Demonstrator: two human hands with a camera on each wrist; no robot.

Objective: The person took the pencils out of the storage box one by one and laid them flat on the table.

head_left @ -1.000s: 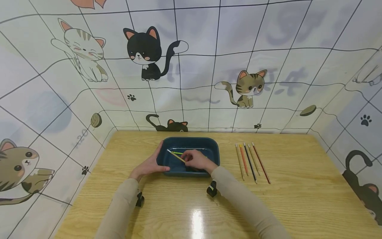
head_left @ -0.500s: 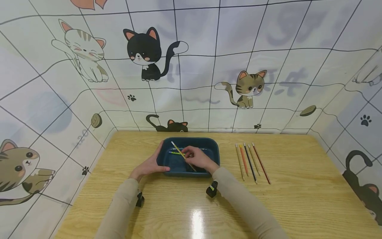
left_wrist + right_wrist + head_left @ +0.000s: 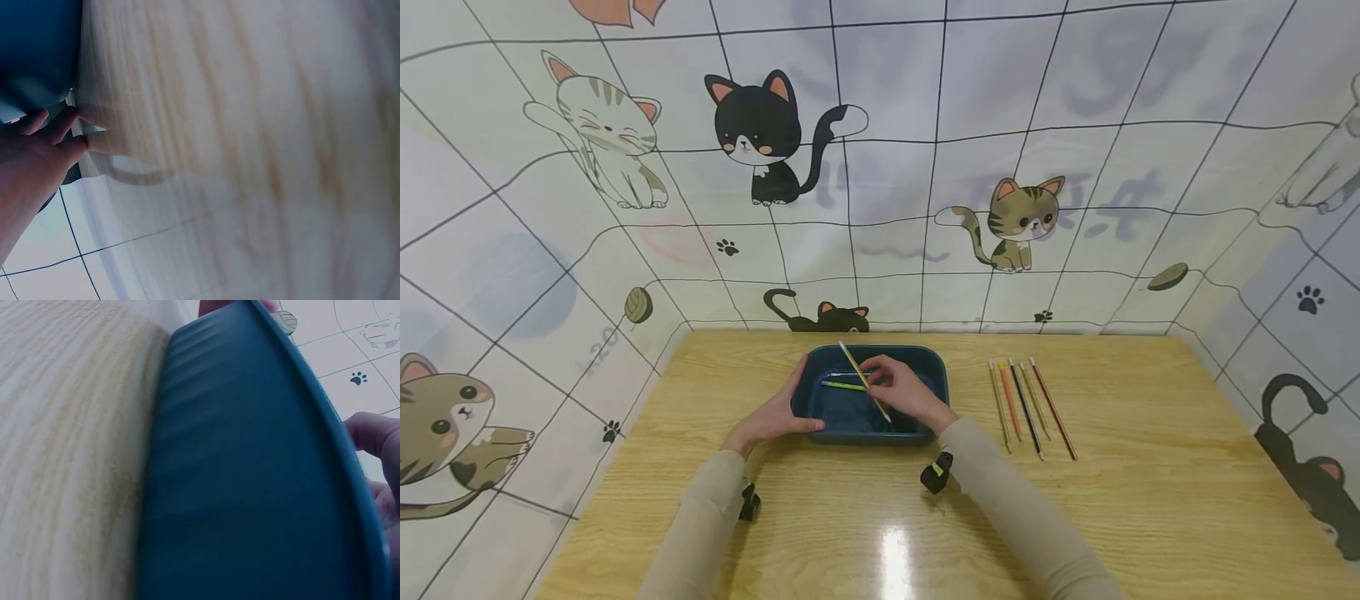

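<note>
Yellow pencil (image 3: pixel 854 367), head view only, tray (image 3: pixel 250 462) throughout

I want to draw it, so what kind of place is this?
Probably an indoor desk corner: a wooden table holds pencils and a blue tray, and cat-print walls stand around it.

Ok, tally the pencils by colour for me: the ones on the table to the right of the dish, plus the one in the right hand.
Tan pencils: 2
Orange pencil: 1
Black or navy pencil: 1
Dark red pencil: 1
Yellow pencil, in the right hand: 1
Total: 6
</note>
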